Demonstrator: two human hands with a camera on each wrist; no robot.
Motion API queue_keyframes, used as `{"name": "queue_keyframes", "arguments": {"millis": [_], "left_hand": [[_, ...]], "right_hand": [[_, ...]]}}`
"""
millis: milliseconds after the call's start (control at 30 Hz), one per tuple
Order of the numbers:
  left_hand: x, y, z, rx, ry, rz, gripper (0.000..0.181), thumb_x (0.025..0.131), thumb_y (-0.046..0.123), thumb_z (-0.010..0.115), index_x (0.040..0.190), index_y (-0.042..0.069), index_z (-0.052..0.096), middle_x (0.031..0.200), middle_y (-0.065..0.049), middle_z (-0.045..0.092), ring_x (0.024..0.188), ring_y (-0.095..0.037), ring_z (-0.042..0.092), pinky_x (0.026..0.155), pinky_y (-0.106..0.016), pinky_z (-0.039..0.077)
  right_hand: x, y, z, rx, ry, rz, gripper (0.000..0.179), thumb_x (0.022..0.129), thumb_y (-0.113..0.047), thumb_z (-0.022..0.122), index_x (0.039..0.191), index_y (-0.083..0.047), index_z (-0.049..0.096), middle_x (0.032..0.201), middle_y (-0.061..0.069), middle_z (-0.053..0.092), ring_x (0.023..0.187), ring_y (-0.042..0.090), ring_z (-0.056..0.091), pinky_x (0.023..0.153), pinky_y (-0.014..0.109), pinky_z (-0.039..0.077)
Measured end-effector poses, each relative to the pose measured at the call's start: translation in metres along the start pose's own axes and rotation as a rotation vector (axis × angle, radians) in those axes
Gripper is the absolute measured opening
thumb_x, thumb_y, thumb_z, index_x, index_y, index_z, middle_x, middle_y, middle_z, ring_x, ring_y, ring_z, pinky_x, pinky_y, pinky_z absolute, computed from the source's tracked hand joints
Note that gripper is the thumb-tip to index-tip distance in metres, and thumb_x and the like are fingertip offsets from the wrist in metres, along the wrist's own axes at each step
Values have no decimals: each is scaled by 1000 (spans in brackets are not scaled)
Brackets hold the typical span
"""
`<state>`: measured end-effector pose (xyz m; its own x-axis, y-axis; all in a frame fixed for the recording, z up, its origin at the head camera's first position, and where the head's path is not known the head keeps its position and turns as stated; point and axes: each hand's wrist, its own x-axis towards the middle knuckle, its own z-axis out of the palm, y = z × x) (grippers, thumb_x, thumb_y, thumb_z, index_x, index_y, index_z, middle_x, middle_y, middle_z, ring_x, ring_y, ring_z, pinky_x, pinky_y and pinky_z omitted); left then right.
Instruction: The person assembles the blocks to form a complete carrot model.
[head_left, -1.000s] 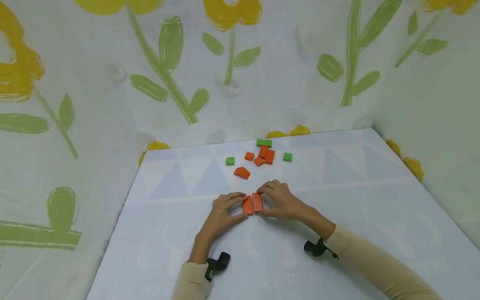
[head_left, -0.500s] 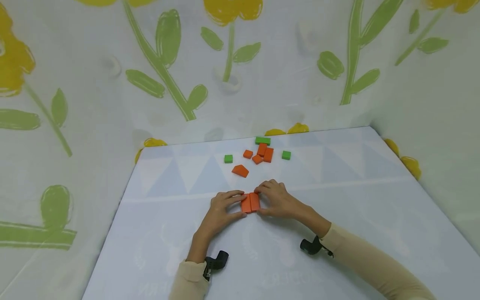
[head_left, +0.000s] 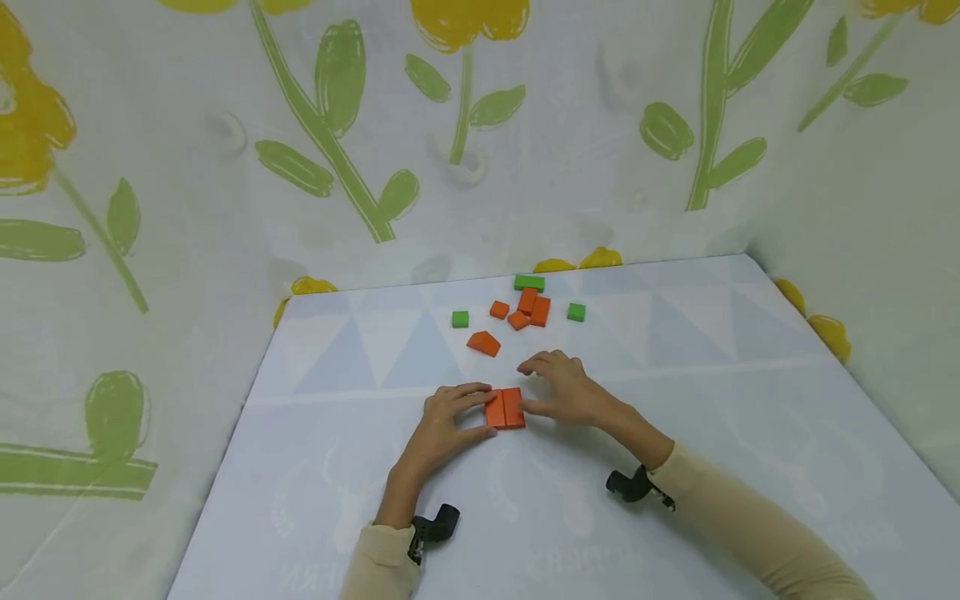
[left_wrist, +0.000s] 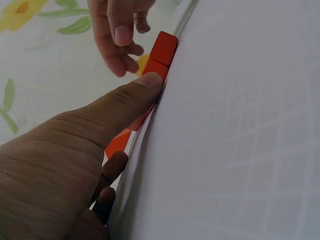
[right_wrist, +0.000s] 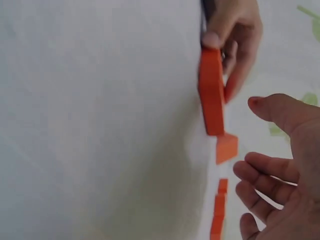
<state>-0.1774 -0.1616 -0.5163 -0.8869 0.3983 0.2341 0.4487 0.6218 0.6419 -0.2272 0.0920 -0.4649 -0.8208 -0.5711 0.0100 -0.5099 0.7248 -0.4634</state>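
Observation:
Two orange rectangular blocks lie side by side on the table in the head view, long sides together. The left hand (head_left: 448, 419) pinches the left block (head_left: 495, 411) at its two ends, thumb on the near end and fingers on the far end. In the left wrist view its thumb (left_wrist: 150, 80) presses on that block's end. Just right of the right block (head_left: 513, 408) hovers the right hand (head_left: 564, 390), with fingers spread and nothing held. The right wrist view shows a gap between the right hand's thumb (right_wrist: 280, 110) and the pair of blocks.
Beyond the hands lies an orange angled block (head_left: 484, 343). Farther back are several small orange blocks (head_left: 539, 312), a long green block (head_left: 529, 283) and two small green blocks (head_left: 461, 319) on either side. A flower-printed curtain (head_left: 525, 183) hangs behind the table.
The two orange blocks came together, closing the narrow gap between them. The right hand then let go of the right block and moved slightly off. The left hand kept its hold.

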Motion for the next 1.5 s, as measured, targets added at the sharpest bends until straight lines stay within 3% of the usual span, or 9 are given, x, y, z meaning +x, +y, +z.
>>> {"name": "queue_keyframes", "arguments": {"millis": [133,367,533,800,1000,1133,1300,1500], "left_hand": [[1,-1,0,-1,-4,-13,55,84,35,81,136,24,65,141,10,56,121,-17,48,98,-47,32],[0,-2,1,-8,-11,-28,56,85,37,80,137,26,64,141,12,55,121,-16,47,99,-47,31],[-1,-1,2,-2,-20,-26,55,86,40,79,138,27,63,141,14,55,120,-14,46,99,-45,32],[-2,-2,3,-14,-3,-13,55,85,37,80,137,26,64,140,13,56,120,-16,47,98,-47,32],[-1,-3,3,0,-14,-24,55,85,37,80,137,28,64,141,13,55,122,-16,46,98,-47,32],[-2,0,4,-1,-17,-22,55,85,36,80,137,27,63,141,12,55,121,-17,47,98,-46,32],[-1,1,3,12,-20,-21,55,86,38,80,137,26,63,141,12,55,121,-16,47,98,-47,33],[-1,-1,1,23,-33,-46,55,87,40,78,138,28,63,141,14,54,122,-15,46,100,-46,32]], "right_hand": [[16,13,-18,8,84,56,55,88,-36,76,134,-9,61,132,8,58,125,29,46,101,55,32],[55,46,-42,-84,196,135,70,86,-36,78,142,-4,52,144,17,47,130,38,37,97,56,31],[76,62,-51,-123,167,183,75,86,-39,78,144,-3,49,149,18,42,134,39,32,100,59,28],[93,75,-49,-153,59,250,78,85,-41,78,147,-4,47,151,19,41,136,41,30,103,61,25],[101,85,-44,-153,39,248,60,85,-34,78,133,-5,60,142,17,50,132,39,34,102,61,26],[98,91,-44,-140,48,246,59,84,-36,79,131,-5,62,140,17,50,131,38,34,101,61,26],[88,90,-49,-110,97,230,60,82,-38,81,128,-4,63,138,17,52,131,38,34,102,59,26],[69,75,-58,-69,136,154,55,83,-34,78,128,-6,63,137,17,52,132,37,33,101,58,25]]}}
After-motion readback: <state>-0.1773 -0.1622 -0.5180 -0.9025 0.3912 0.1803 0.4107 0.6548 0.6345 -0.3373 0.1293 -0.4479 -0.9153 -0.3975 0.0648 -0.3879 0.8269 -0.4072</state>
